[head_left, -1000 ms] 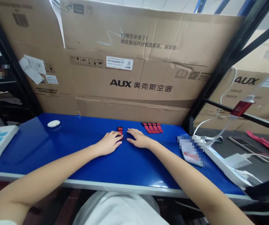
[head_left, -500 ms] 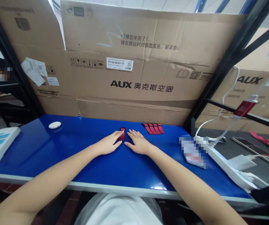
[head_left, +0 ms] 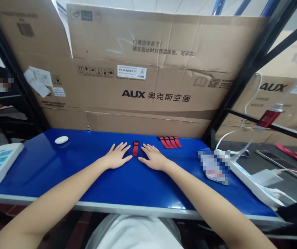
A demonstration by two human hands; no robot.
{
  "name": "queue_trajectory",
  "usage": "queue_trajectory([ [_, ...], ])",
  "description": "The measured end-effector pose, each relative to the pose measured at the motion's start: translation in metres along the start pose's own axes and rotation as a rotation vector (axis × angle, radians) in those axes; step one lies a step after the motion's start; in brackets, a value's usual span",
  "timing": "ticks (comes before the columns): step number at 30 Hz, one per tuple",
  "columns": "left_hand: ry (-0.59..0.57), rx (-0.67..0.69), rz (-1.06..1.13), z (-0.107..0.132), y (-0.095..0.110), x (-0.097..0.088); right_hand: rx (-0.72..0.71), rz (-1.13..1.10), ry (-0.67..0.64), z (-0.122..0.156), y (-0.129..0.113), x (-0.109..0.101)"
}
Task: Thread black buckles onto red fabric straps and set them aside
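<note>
One short, narrow red fabric strap with a black far end [head_left: 136, 149] lies on the glossy blue tabletop [head_left: 117, 186], between the two hands I am watching through the head camera. Its length runs away from me, toward the upright brown cardboard sheet [head_left: 143, 119] behind. Just left of it I have the bare left hand [head_left: 115, 158], palm down, fingers spread, holding nothing; its thumb tip comes so near the strap that I cannot tell whether they touch. Just right of the strap is the bare right hand [head_left: 153, 158], likewise palm down with fingers fanned, gripping nothing, its thumb pointing toward the strap's near end. Past the right hand's fingers, I make out four red straps with black ends [head_left: 170, 142], side by side and slanted; whether they overlap I cannot say. Both palms are hidden from me. At right, a flat rectangular phone-like object [head_left: 213, 167] is largely pixelated, and a white plastic device with pale-blue panels [head_left: 8, 154] is cut off by my left edge.
</note>
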State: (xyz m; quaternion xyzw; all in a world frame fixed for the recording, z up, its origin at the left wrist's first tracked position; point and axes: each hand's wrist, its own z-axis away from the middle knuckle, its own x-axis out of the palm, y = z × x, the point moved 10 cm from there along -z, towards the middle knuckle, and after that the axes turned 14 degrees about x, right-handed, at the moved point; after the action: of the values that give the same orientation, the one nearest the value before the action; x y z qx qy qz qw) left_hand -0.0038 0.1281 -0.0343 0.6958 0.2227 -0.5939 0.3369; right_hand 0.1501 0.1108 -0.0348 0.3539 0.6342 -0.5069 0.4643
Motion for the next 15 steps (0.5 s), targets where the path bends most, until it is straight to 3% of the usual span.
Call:
queue_trajectory([
  [15,0.033,0.101,0.008,-0.0063,0.0105,-0.0067,-0.012,-0.013,-0.001,-0.0024,0.0007,0.0010],
])
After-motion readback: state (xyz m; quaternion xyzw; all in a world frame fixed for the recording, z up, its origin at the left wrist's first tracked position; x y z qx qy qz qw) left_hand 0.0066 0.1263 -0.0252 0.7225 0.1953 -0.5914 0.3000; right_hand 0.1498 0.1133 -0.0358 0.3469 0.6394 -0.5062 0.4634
